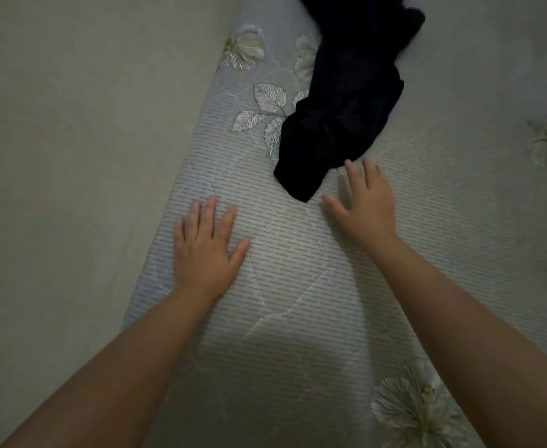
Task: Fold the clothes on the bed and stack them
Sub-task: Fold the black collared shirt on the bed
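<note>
Neither hand holds anything. The right hand [364, 202] is spread with fingers straight and apart, palm down; whether it rests on the bed or floats just above it cannot be told. Its fingertips [349, 164] reach the near edge of the dark garment [340, 111], touching it or just short of it, and its thumb points toward the garment's lowest corner, a little apart from it.

The left hand [205, 245] lies palm down with fingers straight and slightly fanned, on or just above the bed [298, 270], well to the left of the right hand and clear of the garment. Both bare forearms run back toward the bottom corners of the view.

Beyond the right hand's fingertips the garment stretches away in a crumpled, unfolded strip, its far end passing out of the top of the view. Under both hands the bed cover is pale with short dashed ribbing and stitched curves; printed leaves and flowers sit to the left of the garment and near the right forearm. Left of the left hand, past the bed edge, is a plain pale surface [71, 156].
</note>
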The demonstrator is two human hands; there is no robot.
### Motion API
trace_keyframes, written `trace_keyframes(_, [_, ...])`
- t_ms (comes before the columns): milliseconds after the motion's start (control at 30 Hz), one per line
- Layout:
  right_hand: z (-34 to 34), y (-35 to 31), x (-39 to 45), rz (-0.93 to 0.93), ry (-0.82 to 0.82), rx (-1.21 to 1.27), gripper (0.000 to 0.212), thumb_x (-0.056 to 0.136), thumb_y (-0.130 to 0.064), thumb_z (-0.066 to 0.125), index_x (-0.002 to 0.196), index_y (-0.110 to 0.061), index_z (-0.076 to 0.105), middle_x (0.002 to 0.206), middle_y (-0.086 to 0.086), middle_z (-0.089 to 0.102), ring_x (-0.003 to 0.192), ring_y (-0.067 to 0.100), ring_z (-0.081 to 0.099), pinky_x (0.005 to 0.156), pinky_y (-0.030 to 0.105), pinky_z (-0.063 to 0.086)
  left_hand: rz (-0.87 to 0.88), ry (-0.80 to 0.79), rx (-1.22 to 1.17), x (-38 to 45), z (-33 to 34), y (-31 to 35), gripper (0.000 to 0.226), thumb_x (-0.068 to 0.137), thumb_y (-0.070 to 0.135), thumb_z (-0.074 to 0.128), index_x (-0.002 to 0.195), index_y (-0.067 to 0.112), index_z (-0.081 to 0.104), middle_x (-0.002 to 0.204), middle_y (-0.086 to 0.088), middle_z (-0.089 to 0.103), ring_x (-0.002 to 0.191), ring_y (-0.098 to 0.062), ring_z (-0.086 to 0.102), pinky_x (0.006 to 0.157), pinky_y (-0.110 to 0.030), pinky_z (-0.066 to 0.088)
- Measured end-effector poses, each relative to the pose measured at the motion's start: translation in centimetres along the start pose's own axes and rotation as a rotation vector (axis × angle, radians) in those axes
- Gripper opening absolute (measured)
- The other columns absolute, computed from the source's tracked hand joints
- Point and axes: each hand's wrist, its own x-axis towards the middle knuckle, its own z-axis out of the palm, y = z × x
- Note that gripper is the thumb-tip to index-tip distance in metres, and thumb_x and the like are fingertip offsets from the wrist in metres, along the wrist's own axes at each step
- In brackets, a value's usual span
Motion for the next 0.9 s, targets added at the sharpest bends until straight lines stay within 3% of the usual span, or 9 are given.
trace_keyframes(167, [1.0,-2.5,5.5,0.078,0.005,0.162,0.074,0.082,-0.046,0.061,0.143,-0.023,0.027,0.151,0.019,0.010,0.141,0.032,0.003,0.113,0.041,0.007,0.016,0.051,-0.116,0.6,0.5,-0.1,0.066,0.082,0.052,0.029,0.133,0.014,0.047,0.145,-0.016,0.035,0.135,-0.035,0.027,0.109,-0.044,0.008])
trace_keyframes(300, [2.2,-3.2,7.3,0.124,0.029,0.129,0.045,0.087,-0.037,0.057,0.126,-0.015,0.054,0.137,0.014,0.040,0.130,0.028,0.031,0.109,0.044,0.019,0.046,0.055,-0.044,0.9,0.4,-0.2,0.060,0.081,0.046,0.038,0.123,0.008,0.058,0.133,-0.022,0.048,0.124,-0.043,0.042,0.099,-0.061,0.024])
trace_keyframes(367, [2.2,-3.2,6.7,0.084,0.109,0.213,0.031,0.088,-0.025,0.058,0.109,-0.004,0.065,0.123,0.017,0.053,0.117,0.031,0.044,0.102,0.036,0.027,0.046,0.045,-0.035,1.0,0.4,-0.2,0.060,0.081,0.047,0.038,0.122,0.008,0.058,0.132,-0.024,0.048,0.123,-0.044,0.043,0.097,-0.061,0.022])
trace_keyframes(500, [1.1,-2.0,3.1,-0.015,0.146,0.243,0.021,0.081,-0.010,0.065,0.090,0.008,0.068,0.104,0.024,0.062,0.099,0.038,0.055,0.085,0.022,0.031,0.037,0.005,-0.024,1.1,0.2,-0.1,0.063,0.081,0.048,0.035,0.123,0.007,0.057,0.134,-0.025,0.046,0.124,-0.045,0.041,0.099,-0.062,0.022])
trace_keyframes(633, [-0.4,0.2,-3.3,-0.112,0.104,0.231,0.016,0.071,-0.008,0.068,0.075,0.007,0.069,0.077,0.020,0.065,0.071,0.033,0.063,0.069,0.023,0.039,-0.039,-0.062,-0.057,1.1,0.0,0.1,0.078,0.078,0.059,0.018,0.137,0.015,0.042,0.150,-0.015,0.025,0.140,-0.031,0.015,0.111,-0.045,0.000])
trace_keyframes(767, [-2.0,4.0,-12.3,-0.199,-0.102,0.224,0.014,0.062,-0.007,0.072,0.067,0.005,0.070,0.063,0.019,0.063,0.059,0.031,0.063,0.058,0.025,0.046,0.015,-0.131,0.003,0.2,-0.9,0.9,0.078,0.079,0.058,0.022,0.141,0.013,0.033,0.152,-0.018,0.014,0.141,-0.034,0.006,0.110,-0.050,-0.003])
trace_keyframes(833, [-3.2,6.9,-16.8,-0.167,-0.291,0.215,0.015,0.063,-0.007,0.074,0.071,0.005,0.071,0.067,0.021,0.063,0.064,0.034,0.063,0.065,0.028,0.046,0.146,-0.189,0.026,-0.7,-1.4,2.4,0.071,0.081,0.053,0.031,0.140,0.013,0.037,0.150,-0.022,0.018,0.139,-0.040,0.010,0.108,-0.058,0.004])
trace_keyframes(900, [-4.9,10.2,-20.3,-0.017,-0.508,0.206,0.019,0.074,-0.012,0.073,0.085,0.003,0.072,0.085,0.020,0.066,0.083,0.034,0.062,0.077,0.023,0.038,0.351,-0.182,0.040,-2.7,-1.9,5.1,0.066,0.084,0.051,0.034,0.134,0.010,0.046,0.144,-0.027,0.031,0.133,-0.049,0.022,0.102,-0.063,0.017])
